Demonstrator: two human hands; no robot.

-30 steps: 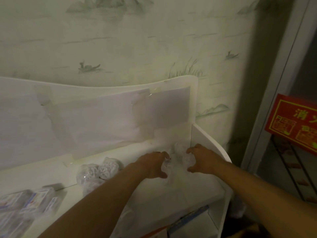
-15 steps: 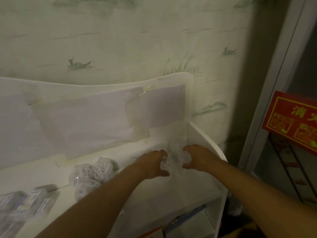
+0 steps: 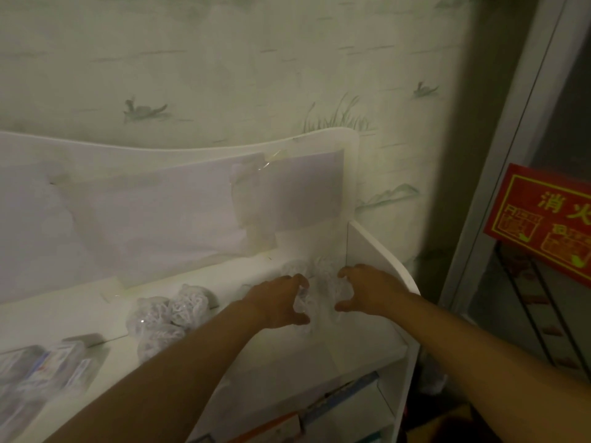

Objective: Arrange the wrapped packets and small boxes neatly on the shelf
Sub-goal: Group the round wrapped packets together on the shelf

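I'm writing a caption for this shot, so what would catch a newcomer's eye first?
First, the two hands: the left hand and the right hand cupped around a cluster of wrapped packets in the shelf's far right corner. Next, the red sign with yellow print at the right edge, the only strong colour. More wrapped packets lie to the left.
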